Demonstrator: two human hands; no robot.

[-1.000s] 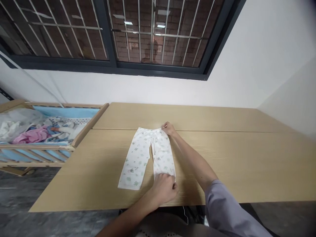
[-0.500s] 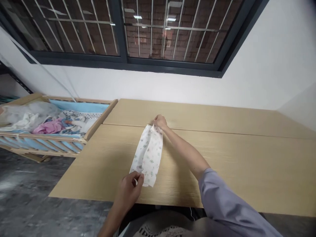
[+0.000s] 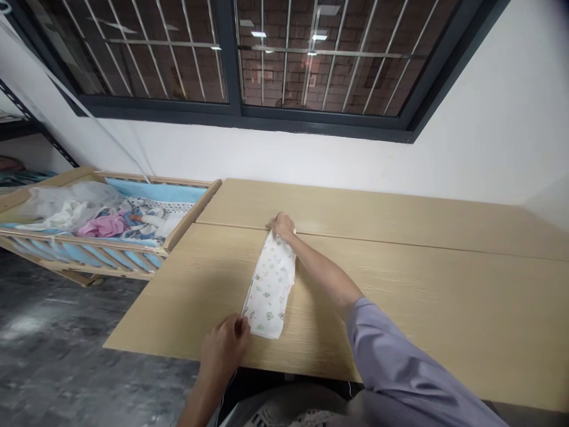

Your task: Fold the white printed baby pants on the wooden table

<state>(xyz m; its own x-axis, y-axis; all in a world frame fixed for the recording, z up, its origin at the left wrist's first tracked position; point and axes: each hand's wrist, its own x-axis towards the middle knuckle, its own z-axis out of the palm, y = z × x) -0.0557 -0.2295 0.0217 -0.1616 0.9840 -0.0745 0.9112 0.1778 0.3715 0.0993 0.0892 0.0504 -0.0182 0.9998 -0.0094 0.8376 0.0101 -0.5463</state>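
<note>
The small white baby pants (image 3: pixel 271 284), printed with little green figures, lie folded lengthwise, one leg over the other, on the pale wooden table (image 3: pixel 400 284), their waist end just below the seam between its two boards. The right hand (image 3: pixel 282 225) grasps that waist end between its fingers, its arm in a lilac sleeve (image 3: pixel 391 356) stretched across the tabletop. The left hand (image 3: pixel 223 347) is at the leg end, its fingertips (image 3: pixel 243 326) at the edge of the cloth; I cannot tell whether they grip it. Left of the table stands a wooden crib (image 3: pixel 186 216) with blue padding, holding a pink garment (image 3: pixel 104 226) among other clothes. Above, a barred window (image 3: pixel 231 59) is set in a white wall (image 3: pixel 311 166).
</note>
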